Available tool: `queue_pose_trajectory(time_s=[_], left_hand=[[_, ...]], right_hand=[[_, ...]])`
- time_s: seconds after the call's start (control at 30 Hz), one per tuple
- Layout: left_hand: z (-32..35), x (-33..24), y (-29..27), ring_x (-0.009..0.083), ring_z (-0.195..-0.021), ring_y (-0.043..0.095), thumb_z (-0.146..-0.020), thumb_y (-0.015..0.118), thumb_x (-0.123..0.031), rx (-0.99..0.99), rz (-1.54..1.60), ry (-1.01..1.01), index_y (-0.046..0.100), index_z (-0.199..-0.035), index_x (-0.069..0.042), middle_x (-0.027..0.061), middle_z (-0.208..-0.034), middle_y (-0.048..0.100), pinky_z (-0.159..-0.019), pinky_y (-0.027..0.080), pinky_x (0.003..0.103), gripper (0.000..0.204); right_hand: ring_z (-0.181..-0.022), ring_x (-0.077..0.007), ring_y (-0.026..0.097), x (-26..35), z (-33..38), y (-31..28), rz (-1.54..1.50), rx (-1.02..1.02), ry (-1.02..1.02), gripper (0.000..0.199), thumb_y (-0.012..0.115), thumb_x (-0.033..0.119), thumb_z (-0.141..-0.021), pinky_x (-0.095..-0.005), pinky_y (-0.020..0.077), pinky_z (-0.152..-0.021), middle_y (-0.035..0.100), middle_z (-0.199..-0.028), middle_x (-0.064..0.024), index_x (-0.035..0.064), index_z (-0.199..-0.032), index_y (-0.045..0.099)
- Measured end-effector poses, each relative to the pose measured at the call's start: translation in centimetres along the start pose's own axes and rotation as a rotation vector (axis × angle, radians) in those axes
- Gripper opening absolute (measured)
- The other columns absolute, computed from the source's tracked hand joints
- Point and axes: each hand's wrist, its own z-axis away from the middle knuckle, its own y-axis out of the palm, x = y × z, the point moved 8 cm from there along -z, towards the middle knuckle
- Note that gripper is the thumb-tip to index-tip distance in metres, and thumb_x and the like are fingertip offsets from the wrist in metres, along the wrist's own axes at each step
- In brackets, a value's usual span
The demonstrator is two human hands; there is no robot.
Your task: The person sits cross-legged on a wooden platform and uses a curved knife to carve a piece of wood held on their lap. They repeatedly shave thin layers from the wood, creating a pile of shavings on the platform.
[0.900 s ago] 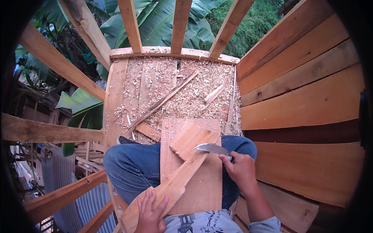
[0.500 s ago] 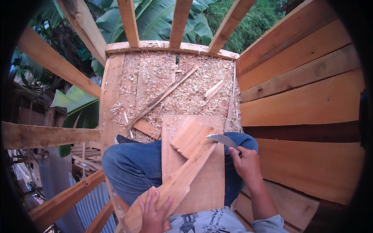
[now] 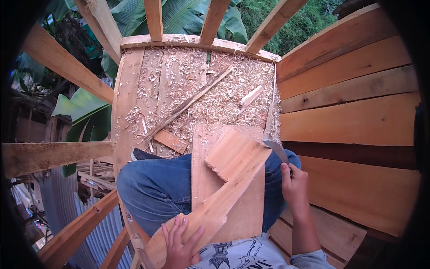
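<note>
Fingers spread, the left hand [image 3: 182, 240] rests on the wooden piece [image 3: 219, 199], aslant over the flat board [image 3: 244, 219]; the right hand [image 3: 295, 181] clasps the knife [image 3: 277, 150] by the piece's far corner, where a shallow angle should cut cleanest

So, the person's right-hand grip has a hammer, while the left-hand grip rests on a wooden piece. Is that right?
Not quite. The head view shows the right-hand grip holding a knife, not a hammer; the left-hand grip does rest on the wooden piece.
</note>
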Motion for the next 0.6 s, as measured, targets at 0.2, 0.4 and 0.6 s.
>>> queue_pose_trajectory(time_s=[0.2, 0.4, 0.6], left_hand=[[0.2, 1.0, 0.1, 0.0468, -0.137, 0.031, -0.053, 0.071, -0.008, 0.034, -0.002, -0.015, 0.058, -0.129, -0.011, 0.0223, -0.138, 0.039, -0.108, 0.008, 0.072, 0.078], [-0.2, 1.3, 1.0, 0.0444, -0.140, 0.027, -0.052, 0.072, -0.010, 0.050, -0.050, -0.026, 0.054, -0.131, -0.009, 0.0205, -0.139, 0.037, -0.109, 0.006, 0.071, 0.081], [-0.3, 1.3, 1.5, 0.0440, -0.140, 0.027, -0.052, 0.073, -0.012, 0.069, -0.111, -0.021, 0.052, -0.133, -0.009, 0.0205, -0.139, 0.037, -0.109, 0.005, 0.070, 0.083]], right_hand=[[-0.046, -0.0315, 0.052, 1.7, 3.0, 0.3, -0.129, 0.135, -0.103, 0.035, 0.068, 0.028, -0.088, -0.0343, 0.0410, -0.046, 0.052, -0.056, -0.0208, -0.0034, -0.073, 0.060], [-0.051, -0.0303, 0.062, 4.3, 8.5, 4.8, 0.111, 0.422, -0.277, 0.044, 0.070, 0.046, -0.082, -0.0382, 0.0482, -0.048, 0.060, -0.057, -0.0132, 0.0042, -0.068, 0.064], [-0.062, -0.0366, 0.064, 1.0, 2.6, 2.7, 0.311, 0.063, -0.142, 0.053, 0.066, 0.051, -0.084, -0.0439, 0.0499, -0.056, 0.062, -0.062, -0.0183, 0.0005, -0.069, 0.063]])
